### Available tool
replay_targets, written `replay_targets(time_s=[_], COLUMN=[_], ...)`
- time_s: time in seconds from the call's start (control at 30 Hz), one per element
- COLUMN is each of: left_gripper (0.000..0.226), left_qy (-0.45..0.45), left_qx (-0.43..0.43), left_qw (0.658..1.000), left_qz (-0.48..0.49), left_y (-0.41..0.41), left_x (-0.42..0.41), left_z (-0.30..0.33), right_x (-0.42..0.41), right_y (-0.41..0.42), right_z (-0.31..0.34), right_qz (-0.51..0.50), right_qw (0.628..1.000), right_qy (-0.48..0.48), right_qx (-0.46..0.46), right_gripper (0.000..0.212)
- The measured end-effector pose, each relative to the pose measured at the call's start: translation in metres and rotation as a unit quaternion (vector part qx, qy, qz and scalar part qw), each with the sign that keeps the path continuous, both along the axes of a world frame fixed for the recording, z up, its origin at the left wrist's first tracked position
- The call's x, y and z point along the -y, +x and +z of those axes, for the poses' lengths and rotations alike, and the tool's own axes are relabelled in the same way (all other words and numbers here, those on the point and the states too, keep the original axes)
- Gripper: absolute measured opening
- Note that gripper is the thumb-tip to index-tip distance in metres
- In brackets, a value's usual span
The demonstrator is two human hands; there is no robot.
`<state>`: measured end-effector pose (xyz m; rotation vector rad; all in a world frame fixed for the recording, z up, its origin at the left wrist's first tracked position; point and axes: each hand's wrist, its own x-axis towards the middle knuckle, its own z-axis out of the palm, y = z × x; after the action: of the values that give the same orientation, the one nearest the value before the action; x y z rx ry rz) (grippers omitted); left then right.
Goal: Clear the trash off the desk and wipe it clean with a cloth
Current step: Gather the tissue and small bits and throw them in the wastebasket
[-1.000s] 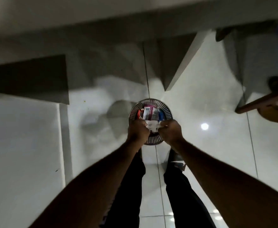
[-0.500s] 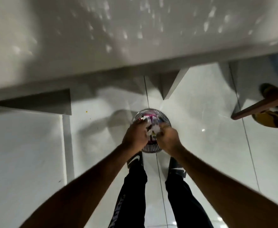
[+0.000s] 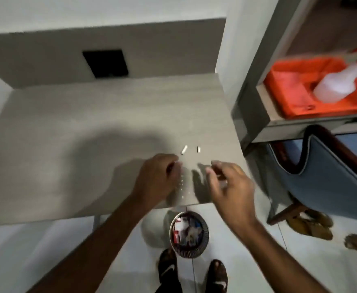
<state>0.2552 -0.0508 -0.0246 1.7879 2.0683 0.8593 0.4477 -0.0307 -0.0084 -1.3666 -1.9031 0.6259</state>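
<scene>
Two small white paper scraps lie on the grey desk (image 3: 88,127), one (image 3: 183,150) slanted and one (image 3: 198,149) just to its right. Tiny white crumbs (image 3: 181,185) dot the desk near its front edge. My left hand (image 3: 158,180) hovers over the desk just below the slanted scrap, fingers curled in, with nothing clearly in them. My right hand (image 3: 230,187) hangs over the desk's front right corner with fingers spread and empty. A round wire trash bin (image 3: 205,244) stands on the floor below the desk edge, holding wrappers and paper.
To the right, a shelf unit (image 3: 279,123) holds an orange cloth (image 3: 296,96) and a white spray bottle (image 3: 338,85). A blue chair (image 3: 331,176) stands beside the desk, sandals (image 3: 312,227) under it. My feet are behind the bin on white floor tiles.
Both hands have let go of the crumpled trash over the bin and risen to the desk top. My view has lifted from the floor to the desk.
</scene>
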Motion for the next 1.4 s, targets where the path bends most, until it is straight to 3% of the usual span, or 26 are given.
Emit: replay_targets(time_s=[0.07,0.17,0.3,0.47,0.57,0.67,0.73,0.83,0.97,1.1,1.3,1.4], left_gripper=[0.027,0.035,0.023,0.022,0.014,0.015,0.019,0.026,0.017,0.019,0.021,0.025], left_qy=[-0.067,-0.122,-0.123,-0.061,0.093,0.128,0.085,-0.042,-0.197,-0.304,-0.352,-0.371], left_qx=[-0.069,-0.097,-0.114,-0.094,-0.010,0.047,0.053,0.057,0.055,0.011,0.014,0.010], left_qw=[0.995,0.988,0.986,0.993,0.994,0.990,0.995,0.997,0.975,0.947,0.931,0.924], left_qz=[0.030,0.004,0.001,0.035,0.052,0.029,0.015,0.039,0.089,0.100,0.097,0.089], left_y=[-0.006,0.001,0.010,0.024,0.043,0.072,0.086,0.096,0.101,0.105,0.112,0.111], left_x=[-0.039,-0.067,-0.079,-0.056,0.007,0.083,0.121,0.148,0.148,0.134,0.112,0.105], left_z=[0.002,-0.009,-0.027,-0.008,-0.008,-0.048,-0.090,-0.162,-0.259,-0.346,-0.413,-0.421], right_x=[-0.044,-0.080,-0.090,-0.079,-0.027,0.047,0.089,0.124,0.127,0.110,0.080,0.073], right_y=[-0.022,-0.047,-0.061,-0.049,-0.021,0.012,0.032,0.049,0.050,0.052,0.056,0.053], right_z=[0.004,-0.004,-0.019,-0.015,-0.019,-0.052,-0.093,-0.168,-0.276,-0.367,-0.429,-0.435], right_qz=[-0.033,-0.053,-0.049,-0.052,-0.047,-0.028,-0.031,-0.043,-0.045,-0.016,0.064,0.074], right_qw=[0.992,0.966,0.950,0.969,0.995,0.998,0.999,0.996,0.957,0.923,0.893,0.893], right_qy=[-0.054,-0.171,-0.145,-0.148,-0.038,0.047,0.032,-0.078,-0.264,-0.345,-0.361,-0.366], right_qx=[0.105,0.188,0.273,0.192,0.082,0.009,0.001,0.022,0.114,0.169,0.263,0.252], right_gripper=[0.023,0.028,0.022,0.018,0.011,0.010,0.012,0.010,0.010,0.017,0.022,0.022])
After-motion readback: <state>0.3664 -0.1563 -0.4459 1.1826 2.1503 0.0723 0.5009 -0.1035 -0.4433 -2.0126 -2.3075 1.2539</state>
